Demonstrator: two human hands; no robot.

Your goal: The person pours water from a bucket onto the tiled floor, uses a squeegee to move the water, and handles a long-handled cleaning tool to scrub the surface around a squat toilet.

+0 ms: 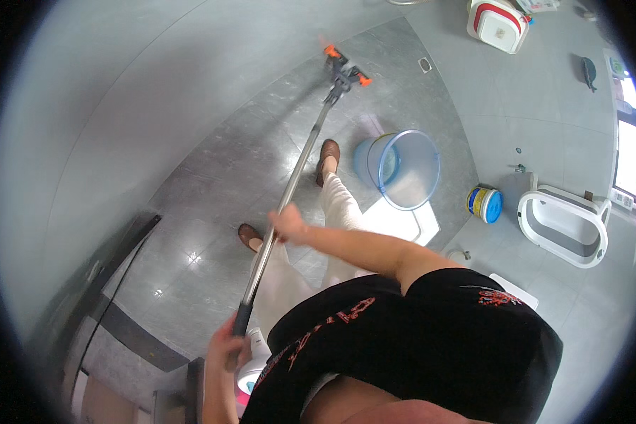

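Note:
A mop with a metal pole (298, 172) runs diagonally over the floor. My right hand (289, 225) grips the middle of the pole. My left hand (229, 344) is closed around its dark grip at the upper end. The grey mop head with orange end clips (344, 71) is at the far end, by the foot of the wall; it is slightly blurred, and its underside is hidden. A translucent blue bucket (411, 169) stands right of the pole, beyond my right forearm, touched by neither hand.
Behind the bucket lies a white floor panel (428, 222). A tub with a blue lid (493, 206) and a white folding basin (562, 228) are at the right wall. A floor drain (425, 65) is near the far corner. A dark-framed glass edge (132, 244) is at left.

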